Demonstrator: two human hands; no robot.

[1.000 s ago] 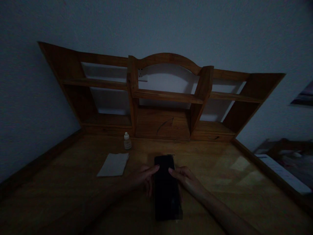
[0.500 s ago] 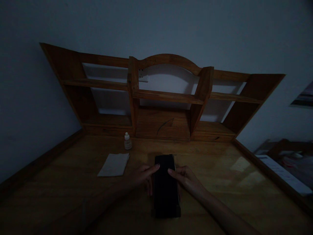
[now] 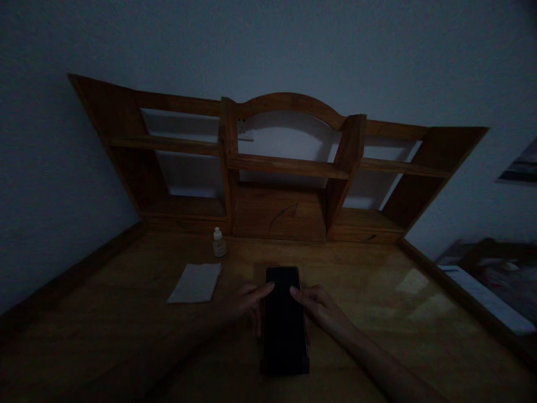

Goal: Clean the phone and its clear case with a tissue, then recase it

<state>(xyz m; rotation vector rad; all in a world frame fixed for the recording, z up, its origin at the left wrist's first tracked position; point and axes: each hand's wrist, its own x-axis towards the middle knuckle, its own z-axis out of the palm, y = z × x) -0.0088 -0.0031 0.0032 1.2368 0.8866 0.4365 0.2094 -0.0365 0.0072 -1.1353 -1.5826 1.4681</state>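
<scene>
A black smartphone [image 3: 284, 324] is held upright in the view, over the desk in front of me, its dark face towards me. A slightly wider dark strip crosses its lower end. My left hand [image 3: 250, 302] grips the left edge, thumb lying on the face near the top and the other fingers curled at the side. From the right, my right hand [image 3: 318, 302] holds the opposite edge with its thumb on the face too. The fingers behind the phone are hidden. Dim light leaves the phone's surface without visible detail.
On the wooden desk [image 3: 352, 268], left of the phone, lies a folded white cloth or paper [image 3: 195, 283]. Behind it stands a small clear bottle [image 3: 218, 244] with a white cap. A wooden shelf unit [image 3: 289, 165] runs along the back. Papers [image 3: 486, 296] lie beyond the right edge.
My right thumb has shifted slightly to the right on the phone's face. The phone's top edge has tilted a little and now looks straighter. My left hand stays nearly still.
</scene>
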